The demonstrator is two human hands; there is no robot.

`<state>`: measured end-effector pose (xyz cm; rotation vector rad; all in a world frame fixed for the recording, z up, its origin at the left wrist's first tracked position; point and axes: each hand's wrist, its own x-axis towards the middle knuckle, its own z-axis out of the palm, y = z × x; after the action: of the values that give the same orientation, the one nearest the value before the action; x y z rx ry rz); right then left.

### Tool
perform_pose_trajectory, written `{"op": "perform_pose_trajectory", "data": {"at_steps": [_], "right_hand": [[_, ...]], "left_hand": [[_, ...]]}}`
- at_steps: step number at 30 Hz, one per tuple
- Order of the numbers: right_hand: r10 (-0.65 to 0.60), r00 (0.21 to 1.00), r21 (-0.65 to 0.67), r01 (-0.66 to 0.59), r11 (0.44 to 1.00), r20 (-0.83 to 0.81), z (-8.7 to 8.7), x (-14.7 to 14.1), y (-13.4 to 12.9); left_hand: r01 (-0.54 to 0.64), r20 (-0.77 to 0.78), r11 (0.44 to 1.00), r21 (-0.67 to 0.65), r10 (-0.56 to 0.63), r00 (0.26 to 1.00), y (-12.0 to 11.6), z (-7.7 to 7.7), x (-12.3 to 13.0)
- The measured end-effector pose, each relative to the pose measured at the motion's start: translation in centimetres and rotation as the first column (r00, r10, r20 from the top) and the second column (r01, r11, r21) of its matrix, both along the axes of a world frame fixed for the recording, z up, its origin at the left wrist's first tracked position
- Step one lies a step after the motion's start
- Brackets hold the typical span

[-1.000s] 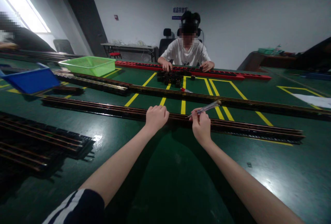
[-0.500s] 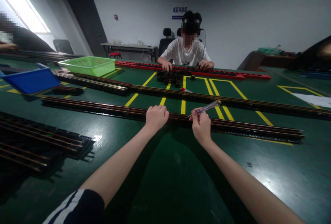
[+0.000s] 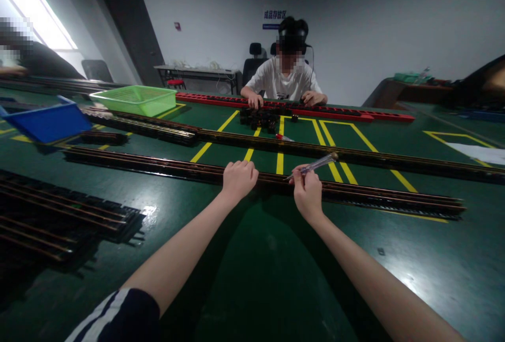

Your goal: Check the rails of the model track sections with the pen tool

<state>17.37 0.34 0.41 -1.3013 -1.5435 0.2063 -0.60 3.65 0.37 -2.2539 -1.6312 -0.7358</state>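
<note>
A long dark rail [image 3: 366, 194] with copper-coloured strips lies crosswise on the green table in front of me. My left hand [image 3: 240, 180] is closed over this rail left of centre, knuckles up, its fingertips hidden behind the far side. Farther right, my right hand [image 3: 308, 194] pinches a slim screwdriver [image 3: 315, 164] with a clear handle. The handle end points up and to the right, while its thin tip points down-left toward the rail. Whether the tip touches the rail I cannot tell.
Beyond lies a second dark rail [image 3: 355, 156], with a small red-and-clear tool [image 3: 283, 138] behind it. Stacked rails [image 3: 79, 208], a blue bin [image 3: 47, 122] and a green basket [image 3: 136, 101] stand left. Across the table, a person [image 3: 290, 76] handles a pile of black parts [image 3: 258, 118].
</note>
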Motion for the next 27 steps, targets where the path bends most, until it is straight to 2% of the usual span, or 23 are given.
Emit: {"op": "perform_pose_trajectory", "data": {"at_steps": [27], "right_hand": [[0.013,1.0,-0.009,-0.013,1.0,-0.004,0.03,-0.02,-0.08]], "left_hand": [[0.0,0.007,0.999,-0.044,0.001,1.0,-0.1,0.27,0.07]]}}
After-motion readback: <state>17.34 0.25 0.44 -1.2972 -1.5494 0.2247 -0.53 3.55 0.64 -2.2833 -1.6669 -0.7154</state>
